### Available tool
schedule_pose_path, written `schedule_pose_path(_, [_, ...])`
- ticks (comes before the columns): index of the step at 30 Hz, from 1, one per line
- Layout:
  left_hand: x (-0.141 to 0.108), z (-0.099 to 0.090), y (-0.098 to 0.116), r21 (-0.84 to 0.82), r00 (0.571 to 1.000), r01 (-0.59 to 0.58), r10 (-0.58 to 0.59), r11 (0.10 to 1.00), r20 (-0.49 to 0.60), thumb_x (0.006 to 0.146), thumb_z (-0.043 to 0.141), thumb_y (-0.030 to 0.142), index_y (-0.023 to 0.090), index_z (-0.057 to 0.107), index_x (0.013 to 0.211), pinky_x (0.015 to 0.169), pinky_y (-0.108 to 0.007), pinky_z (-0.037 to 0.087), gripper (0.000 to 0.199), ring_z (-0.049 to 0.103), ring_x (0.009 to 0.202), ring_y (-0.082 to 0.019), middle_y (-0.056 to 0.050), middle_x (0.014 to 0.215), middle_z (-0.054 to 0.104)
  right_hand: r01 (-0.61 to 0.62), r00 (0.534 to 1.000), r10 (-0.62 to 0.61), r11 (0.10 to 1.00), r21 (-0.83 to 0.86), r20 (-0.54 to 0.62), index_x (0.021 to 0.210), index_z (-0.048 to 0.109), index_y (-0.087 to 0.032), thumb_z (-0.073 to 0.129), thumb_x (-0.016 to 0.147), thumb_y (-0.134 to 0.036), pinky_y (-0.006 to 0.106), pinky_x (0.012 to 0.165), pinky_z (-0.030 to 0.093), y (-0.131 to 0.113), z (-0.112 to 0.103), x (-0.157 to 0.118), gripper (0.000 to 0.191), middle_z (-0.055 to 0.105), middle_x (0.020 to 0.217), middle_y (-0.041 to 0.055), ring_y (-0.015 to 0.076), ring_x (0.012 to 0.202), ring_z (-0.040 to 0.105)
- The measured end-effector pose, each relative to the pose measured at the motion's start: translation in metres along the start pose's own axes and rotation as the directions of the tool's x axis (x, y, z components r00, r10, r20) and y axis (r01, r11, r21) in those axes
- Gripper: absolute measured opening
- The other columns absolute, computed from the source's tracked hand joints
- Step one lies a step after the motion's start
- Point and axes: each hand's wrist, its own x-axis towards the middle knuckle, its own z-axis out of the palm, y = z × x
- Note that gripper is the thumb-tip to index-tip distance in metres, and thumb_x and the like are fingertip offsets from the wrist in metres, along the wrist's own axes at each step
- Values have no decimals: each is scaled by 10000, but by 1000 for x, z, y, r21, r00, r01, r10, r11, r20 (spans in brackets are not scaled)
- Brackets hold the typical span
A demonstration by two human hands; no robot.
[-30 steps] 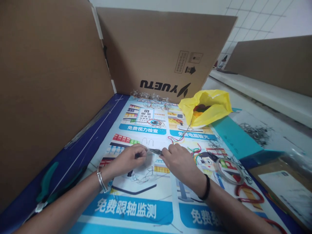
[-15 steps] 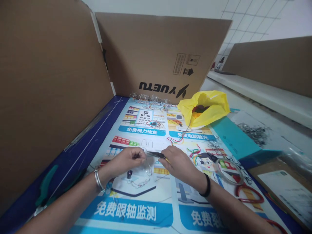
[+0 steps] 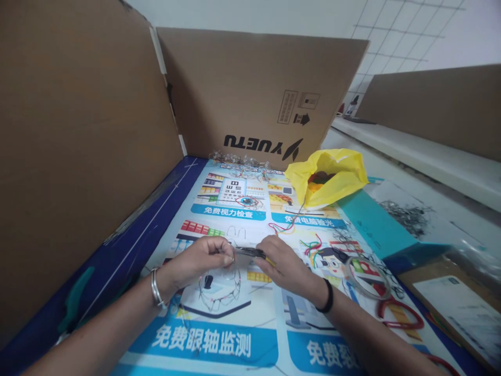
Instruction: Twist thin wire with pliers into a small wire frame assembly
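Between the thumb and fingers of my left hand (image 3: pixel 211 257) is pinched a thin wire loop (image 3: pixel 221 302) with small bits strung along it; it hangs down over the printed sheet. My right hand (image 3: pixel 279 258) is closed around pliers (image 3: pixel 249 251) with yellow on the handles. Their dark jaws point left and reach the wire at my left fingertips. Whether the jaws grip the wire, I cannot tell. Just beyond my hands, two small U-shaped wire pieces (image 3: pixel 237 232) lie on the sheet, with red and green cords (image 3: pixel 282 227) to their right.
A yellow bag (image 3: pixel 344 175) stands open at the back right. Along the cardboard panel (image 3: pixel 254 94) lies a heap of clear wired pieces (image 3: pixel 242 158). At right are a wire coil (image 3: pixel 368 277), a red-handled tool (image 3: pixel 401 313) and a teal box (image 3: pixel 371 224). A teal-handled tool (image 3: pixel 76 297) lies left.
The wire loop has swung and now hangs lower and rounder below my left hand. My left fingers have shifted slightly on it. The pliers stay close to the same spot.
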Motion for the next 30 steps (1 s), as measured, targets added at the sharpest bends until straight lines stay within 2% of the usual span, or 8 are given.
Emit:
schedule_pose_path(6, [0,2,0,-36,998,55,-56,998,-41,705,660,246,126,557,708,583,-236,387,158,512,584,-105,0,641,582,11,999,-8,998,65,-38,908,524,-165,413,896,-362,304,699,404,-2,11,-2,226,544,835,71,182,804,477])
schedule_pose_path(12, [1,2,-4,-107,999,2,-5,994,-32,731,648,242,130,558,716,610,-253,402,144,519,597,-108,-4,658,582,-79,995,84,993,87,-53,872,523,-168,399,903,-343,289,664,402,-9,18,-5,217,536,801,60,174,760,487])
schedule_pose_path(16, [2,3,-7,-64,998,-32,28,997,-56,730,658,237,123,569,715,591,-232,382,146,503,621,-104,-10,687,579,-161,982,175,971,175,-69,879,516,-175,394,906,-320,272,661,400,-12,20,-6,191,540,809,47,159,754,495])
schedule_pose_path(30, [3,9,-10,-33,989,-46,41,998,-139,750,624,212,124,578,719,587,-226,356,104,485,616,-98,-4,676,565,-266,963,268,933,244,24,828,512,-184,392,903,-323,251,634,369,-17,19,-1,198,534,776,19,145,728,490])
